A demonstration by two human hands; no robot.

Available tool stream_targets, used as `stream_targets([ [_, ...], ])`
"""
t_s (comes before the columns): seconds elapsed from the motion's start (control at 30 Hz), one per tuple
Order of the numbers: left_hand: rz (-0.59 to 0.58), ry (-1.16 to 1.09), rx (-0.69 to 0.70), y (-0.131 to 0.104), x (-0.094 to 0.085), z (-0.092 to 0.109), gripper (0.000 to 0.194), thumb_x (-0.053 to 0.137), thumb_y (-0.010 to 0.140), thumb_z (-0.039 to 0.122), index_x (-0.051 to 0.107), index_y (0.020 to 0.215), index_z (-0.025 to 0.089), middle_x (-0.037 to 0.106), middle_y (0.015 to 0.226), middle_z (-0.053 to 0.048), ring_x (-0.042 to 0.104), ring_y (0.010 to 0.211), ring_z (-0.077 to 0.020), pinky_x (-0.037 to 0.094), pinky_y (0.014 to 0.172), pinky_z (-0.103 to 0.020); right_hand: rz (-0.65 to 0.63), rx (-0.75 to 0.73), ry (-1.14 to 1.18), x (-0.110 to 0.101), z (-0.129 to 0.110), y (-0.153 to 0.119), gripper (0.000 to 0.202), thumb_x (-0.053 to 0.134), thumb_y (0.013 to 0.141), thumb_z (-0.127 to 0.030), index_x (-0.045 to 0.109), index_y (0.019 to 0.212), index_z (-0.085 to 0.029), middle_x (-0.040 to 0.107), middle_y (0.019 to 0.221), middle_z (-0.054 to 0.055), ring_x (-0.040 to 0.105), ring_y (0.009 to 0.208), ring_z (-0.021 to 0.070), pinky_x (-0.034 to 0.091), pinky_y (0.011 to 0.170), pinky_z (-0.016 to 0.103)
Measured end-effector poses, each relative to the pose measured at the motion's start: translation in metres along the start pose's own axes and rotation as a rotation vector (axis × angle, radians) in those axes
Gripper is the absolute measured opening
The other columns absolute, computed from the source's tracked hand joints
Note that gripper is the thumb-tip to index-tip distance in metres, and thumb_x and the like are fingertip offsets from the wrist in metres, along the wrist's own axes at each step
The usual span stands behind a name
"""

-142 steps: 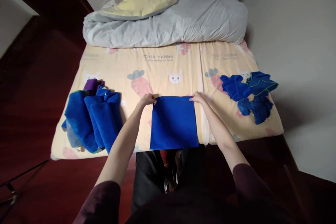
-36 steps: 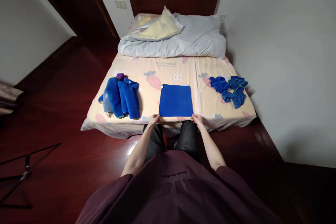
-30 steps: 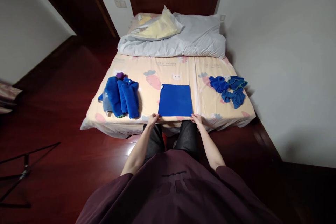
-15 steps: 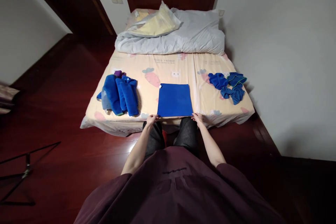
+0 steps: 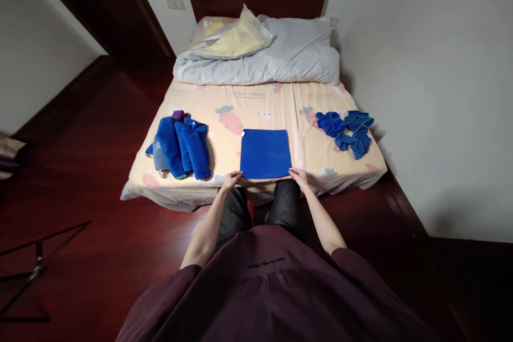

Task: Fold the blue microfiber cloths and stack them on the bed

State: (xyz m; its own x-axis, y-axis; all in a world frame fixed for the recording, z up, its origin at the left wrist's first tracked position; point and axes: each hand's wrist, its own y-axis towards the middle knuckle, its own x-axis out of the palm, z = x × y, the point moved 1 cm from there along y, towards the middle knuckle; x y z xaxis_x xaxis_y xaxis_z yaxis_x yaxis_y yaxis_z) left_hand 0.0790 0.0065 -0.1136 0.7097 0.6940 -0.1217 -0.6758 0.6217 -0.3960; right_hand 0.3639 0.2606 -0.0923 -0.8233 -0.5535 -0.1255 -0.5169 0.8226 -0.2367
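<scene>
My left hand (image 5: 231, 178) pinches the near left corner of the blue cloth (image 5: 265, 153), and my right hand (image 5: 300, 177) has the near right corner; each grip is closed down to a fingertip pinch on the hem, though the picture is too small for me to see just which fingers meet. The blue cloth lies flat as a neat square on the bed (image 5: 256, 101), at its near edge and about midway across, right in front of my knees. To my left on the bed, near the cloth but apart from it, sits a pile of folded blue towels (image 5: 181, 144) with something purple showing at its far end. To my right, well apart, lies a loose heap of crumpled blue cloths (image 5: 348, 130), one with a green edge. At the head of the bed a grey duvet (image 5: 280, 53) is bunched up with a yellow pillow (image 5: 232, 40) on top. The sheet has carrots and rabbits printed on it.
</scene>
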Motion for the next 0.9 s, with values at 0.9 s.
stream_targets([
  [0.9,0.189,0.065,0.377,0.026,0.008,0.005,0.021,0.070,0.085,0.031,0.076,0.102,0.019,0.077,0.120,-0.012,0.070,0.119,-0.0241,0.050,0.114,-0.039,0.081,-0.173,-0.110,0.014,0.001,0.035,0.022,0.079,0.079,-0.037,0.065,0.087,-0.021,0.075,0.095,0.008,0.072,0.093,0.0227,0.059,0.088,0.033],
])
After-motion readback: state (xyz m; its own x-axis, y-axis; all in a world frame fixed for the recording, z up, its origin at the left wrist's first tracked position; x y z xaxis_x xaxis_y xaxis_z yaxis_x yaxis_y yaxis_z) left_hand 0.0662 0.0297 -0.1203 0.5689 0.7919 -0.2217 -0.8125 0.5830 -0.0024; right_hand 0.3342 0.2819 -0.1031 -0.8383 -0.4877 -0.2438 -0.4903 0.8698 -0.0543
